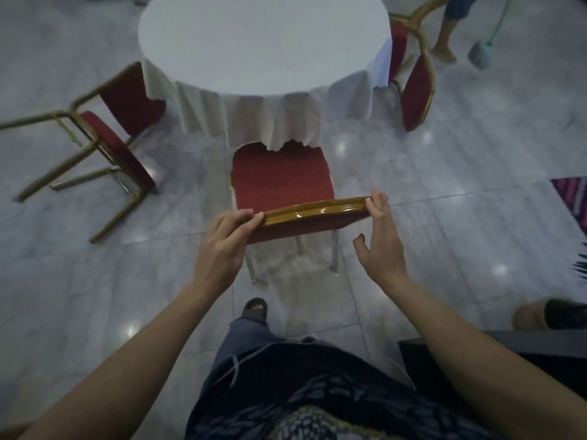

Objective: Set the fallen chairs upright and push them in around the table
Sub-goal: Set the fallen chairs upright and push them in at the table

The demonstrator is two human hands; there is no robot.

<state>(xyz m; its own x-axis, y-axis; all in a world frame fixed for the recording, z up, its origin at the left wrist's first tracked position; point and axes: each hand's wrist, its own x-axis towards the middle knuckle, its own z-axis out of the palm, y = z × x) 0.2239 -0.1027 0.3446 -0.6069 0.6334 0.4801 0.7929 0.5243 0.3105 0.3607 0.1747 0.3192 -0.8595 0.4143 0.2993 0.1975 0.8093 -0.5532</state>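
Observation:
An upright chair (281, 182) with a red seat and gold frame stands in front of me, its seat front tucked under the white cloth of the round table (263, 42). My left hand (227, 238) grips the left end of its gold top rail. My right hand (379, 236) has its fingertips on the rail's right end, thumb spread apart. A second red chair (111, 144) lies tipped on its side at the table's left, legs pointing left. A third red chair (413, 74) lies fallen at the table's right.
Glossy marble floor all around. Another person's bare legs (444, 42) and a teal mop (482, 54) are at the far right behind the third chair. A patterned rug edge (571, 198) lies at the right. My sandalled foot (254, 309) is just behind the chair.

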